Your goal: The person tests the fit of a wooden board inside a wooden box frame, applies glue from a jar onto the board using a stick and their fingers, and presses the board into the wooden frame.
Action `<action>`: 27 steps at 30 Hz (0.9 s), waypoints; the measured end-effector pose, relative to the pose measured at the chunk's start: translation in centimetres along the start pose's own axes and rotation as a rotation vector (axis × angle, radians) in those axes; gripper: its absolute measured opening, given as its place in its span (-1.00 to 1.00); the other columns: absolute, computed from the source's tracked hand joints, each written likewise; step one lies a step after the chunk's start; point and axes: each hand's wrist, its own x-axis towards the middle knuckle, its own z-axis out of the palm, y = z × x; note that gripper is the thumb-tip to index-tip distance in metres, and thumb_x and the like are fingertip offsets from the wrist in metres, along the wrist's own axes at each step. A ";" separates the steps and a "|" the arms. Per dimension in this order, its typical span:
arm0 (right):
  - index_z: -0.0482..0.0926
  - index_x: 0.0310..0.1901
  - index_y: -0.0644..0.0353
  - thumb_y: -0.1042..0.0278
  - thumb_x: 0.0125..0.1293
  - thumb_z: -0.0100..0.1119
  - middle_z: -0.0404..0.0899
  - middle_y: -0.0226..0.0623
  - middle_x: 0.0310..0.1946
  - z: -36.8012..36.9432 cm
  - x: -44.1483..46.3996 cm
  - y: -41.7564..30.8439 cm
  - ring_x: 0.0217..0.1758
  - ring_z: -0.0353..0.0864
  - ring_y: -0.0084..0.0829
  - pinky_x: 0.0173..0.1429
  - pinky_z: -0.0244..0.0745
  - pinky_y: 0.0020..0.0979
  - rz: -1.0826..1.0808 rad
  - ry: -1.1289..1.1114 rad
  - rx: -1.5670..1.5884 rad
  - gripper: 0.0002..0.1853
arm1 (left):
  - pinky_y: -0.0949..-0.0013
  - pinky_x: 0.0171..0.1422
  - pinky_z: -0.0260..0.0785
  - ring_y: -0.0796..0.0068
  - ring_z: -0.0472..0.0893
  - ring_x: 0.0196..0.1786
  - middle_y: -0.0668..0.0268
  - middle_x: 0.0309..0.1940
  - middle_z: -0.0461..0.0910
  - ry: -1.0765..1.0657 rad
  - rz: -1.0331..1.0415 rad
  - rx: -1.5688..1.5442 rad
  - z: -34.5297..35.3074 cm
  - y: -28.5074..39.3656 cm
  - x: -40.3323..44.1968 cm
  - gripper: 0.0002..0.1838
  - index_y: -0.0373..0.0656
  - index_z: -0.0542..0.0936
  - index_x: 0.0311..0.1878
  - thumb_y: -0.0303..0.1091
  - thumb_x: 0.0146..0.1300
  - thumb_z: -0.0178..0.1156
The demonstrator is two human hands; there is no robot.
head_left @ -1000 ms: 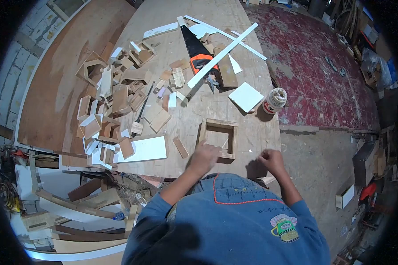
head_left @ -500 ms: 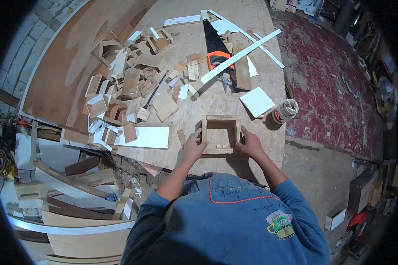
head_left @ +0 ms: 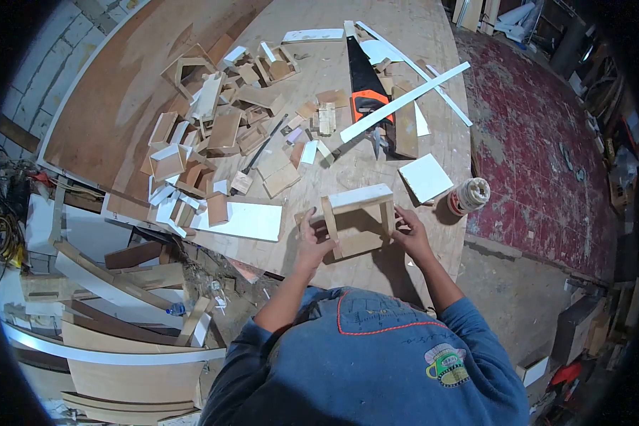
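Between my hands is an open wooden box frame (head_left: 362,196), tilted so that its white far face shows. My left hand (head_left: 312,247) grips its left side near the close corner, thumb toward the front edge. On the right side, the fingers of my right hand (head_left: 413,237) press against the wood. Through the frame the workbench top is visible. A square white board (head_left: 425,177) lies just beyond my right hand, beside a jar (head_left: 468,196) with pale residue on its rim. Some of my fingertips are hidden behind the frame.
A handsaw with an orange handle (head_left: 369,103) lies under a long white strip (head_left: 405,103). Wooden offcuts and small boxes (head_left: 224,131) are heaped on the left, near a thin brush (head_left: 243,182) and a white panel (head_left: 252,221). The bench's right edge (head_left: 467,153) runs beside the jar.
The box frame has tipped, so its white far face now shows instead of the open top. Both hands have shifted with it. The whole view has moved slightly.
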 end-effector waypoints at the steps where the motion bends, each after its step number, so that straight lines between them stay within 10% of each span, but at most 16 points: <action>1: 0.33 0.26 0.14 0.63 -0.08 0.26 0.44 -0.32 -0.06 0.0 0.0 -0.7 -0.11 0.48 -0.43 0.00 0.51 -0.36 0.027 0.020 0.091 -0.25 | 0.30 0.24 0.34 0.35 0.44 0.18 0.18 0.13 0.41 0.000 -0.001 -0.001 -0.3 -0.1 0.0 -0.20 -0.19 0.24 0.29 -0.57 -0.11 0.32; 7: 0.27 0.22 0.14 0.63 -0.04 0.21 0.38 -0.31 0.09 0.2 -1.0 -1.3 0.14 0.40 -0.39 0.12 0.46 -0.32 0.064 0.036 0.287 -0.31 | 0.30 0.21 0.36 0.36 0.47 0.12 0.18 0.04 0.44 -0.080 0.355 0.640 -0.2 -0.3 -0.6 -0.24 -0.16 0.30 0.22 -0.58 -0.15 0.34; 19: 0.34 0.24 0.20 0.39 -0.05 0.32 0.45 -0.04 0.05 0.0 -0.2 1.3 0.13 0.47 -0.11 0.21 0.37 -0.28 -0.135 -0.098 -0.259 -0.28 | 0.32 0.11 0.41 0.38 0.57 -0.04 0.20 -0.12 0.58 -0.083 -0.031 0.471 -1.7 -1.4 0.7 -0.29 -0.26 0.36 0.14 -0.39 -0.13 0.45; 27: 0.47 0.13 0.20 0.31 -0.03 0.36 0.54 -0.09 -0.22 0.3 1.4 -0.6 -0.17 0.56 -0.15 -0.04 0.46 -0.23 0.014 0.015 -0.348 -0.40 | 0.48 -0.47 0.24 0.57 0.51 -0.27 0.27 -0.22 0.52 -0.048 -0.230 0.468 0.2 2.2 3.5 -0.32 -0.27 0.31 0.19 -0.02 0.13 0.25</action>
